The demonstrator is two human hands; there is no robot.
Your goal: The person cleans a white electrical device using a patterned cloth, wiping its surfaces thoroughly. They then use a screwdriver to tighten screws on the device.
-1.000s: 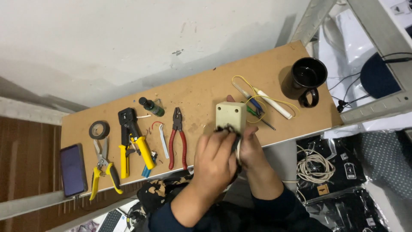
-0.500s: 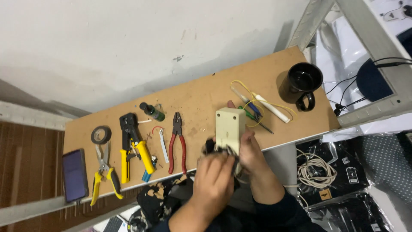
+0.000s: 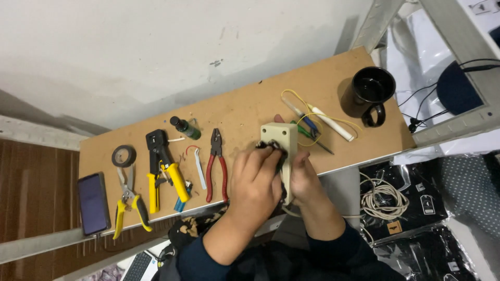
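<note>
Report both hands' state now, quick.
Left hand: closed on a dark part atop the beige box.
Right hand: gripping the beige box's side.

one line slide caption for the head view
Both hands, left and right, grip a beige socket box beside red-handled pliers.

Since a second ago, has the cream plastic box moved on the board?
Yes. The cream box lay square-on near the red pliers; now it stands lengthwise, its near end drawn over the board's front edge between both hands.
</note>
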